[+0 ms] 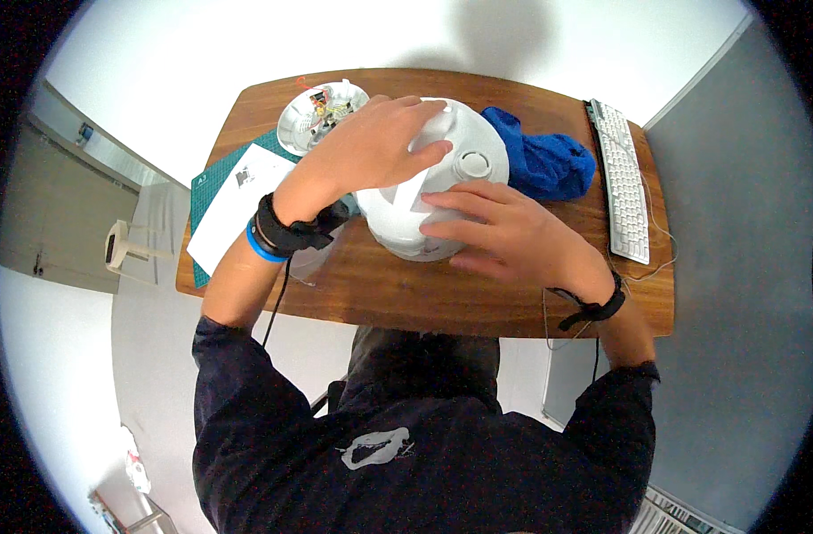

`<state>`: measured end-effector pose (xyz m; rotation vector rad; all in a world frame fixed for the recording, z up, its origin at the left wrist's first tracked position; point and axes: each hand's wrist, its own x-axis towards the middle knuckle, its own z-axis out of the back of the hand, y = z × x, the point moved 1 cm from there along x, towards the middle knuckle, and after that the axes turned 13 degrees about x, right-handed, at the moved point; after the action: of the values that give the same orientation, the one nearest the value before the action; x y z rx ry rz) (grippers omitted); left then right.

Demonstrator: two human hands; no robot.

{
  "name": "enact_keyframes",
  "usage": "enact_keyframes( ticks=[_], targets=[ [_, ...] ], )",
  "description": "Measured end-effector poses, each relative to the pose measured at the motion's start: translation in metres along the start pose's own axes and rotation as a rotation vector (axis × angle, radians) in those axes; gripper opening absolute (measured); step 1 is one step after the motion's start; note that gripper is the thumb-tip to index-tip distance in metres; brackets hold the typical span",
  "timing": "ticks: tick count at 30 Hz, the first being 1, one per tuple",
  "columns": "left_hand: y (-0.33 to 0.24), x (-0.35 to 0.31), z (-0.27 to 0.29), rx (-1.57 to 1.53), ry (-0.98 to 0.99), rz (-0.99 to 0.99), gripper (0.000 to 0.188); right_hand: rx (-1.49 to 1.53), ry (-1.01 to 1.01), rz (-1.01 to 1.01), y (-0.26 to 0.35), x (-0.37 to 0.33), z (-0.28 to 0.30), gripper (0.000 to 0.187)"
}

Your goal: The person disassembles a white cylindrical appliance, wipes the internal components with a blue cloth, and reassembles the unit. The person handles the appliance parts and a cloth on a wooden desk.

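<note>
A white, rounded plastic appliance body [406, 236] with a raised round cap on its top right stands at the middle of the desk. My left hand [371, 147] reaches over its upper left part, thumb and fingers apart; its fingertips lie at the far side of the top. My right hand [518, 231] is at its near right side, fingers spread and pointing left across the surface, slightly blurred. Whether these fingers press on it or hover just above I cannot tell. Left of it, behind my left hand, sits a white bowl-shaped shell [295, 125] with coloured wires and small electrical parts inside.
A blue cloth [549, 165] lies crumpled right of the body. Farther right is a white keyboard [622, 182] with its cable. A white paper sheet [237, 200] rests on a green cutting mat [213, 178] at the left. The wooden desk [406, 307] ends at my lap.
</note>
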<state>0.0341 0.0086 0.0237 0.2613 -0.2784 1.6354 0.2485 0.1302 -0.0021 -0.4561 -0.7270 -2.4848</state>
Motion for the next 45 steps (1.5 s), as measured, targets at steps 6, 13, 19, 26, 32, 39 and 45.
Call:
enact_keyframes(
  ticks=[6,13,19,26,32,39,45],
  targets=[
    [-0.013,0.021,0.002,0.096,0.127,0.005,0.059,0.16,-0.006,-0.064,-0.016,-0.01,0.019,0.047],
    [-0.017,0.042,0.004,0.202,0.154,0.003,0.039,0.003,-0.35,-0.334,-0.061,-0.031,0.026,0.047],
    [-0.019,0.045,-0.01,0.196,0.083,0.009,0.028,-0.017,-0.183,-0.962,-0.153,-0.095,0.026,0.066],
    [-0.036,0.019,0.018,0.225,-0.096,0.051,0.036,-0.18,0.042,-1.014,-0.145,-0.108,0.029,0.094],
    [-0.028,-0.026,0.043,0.266,-0.619,0.018,0.042,-0.151,-0.143,-0.935,-0.179,-0.126,0.031,0.068],
    [-0.003,-0.109,0.027,-0.335,-0.717,0.239,0.059,0.103,-0.673,-0.809,-0.145,-0.116,0.063,0.061],
    [-0.007,-0.136,0.024,-0.393,-0.447,0.278,0.055,0.145,-0.781,-0.427,-0.048,-0.028,0.093,0.071]
  ],
)
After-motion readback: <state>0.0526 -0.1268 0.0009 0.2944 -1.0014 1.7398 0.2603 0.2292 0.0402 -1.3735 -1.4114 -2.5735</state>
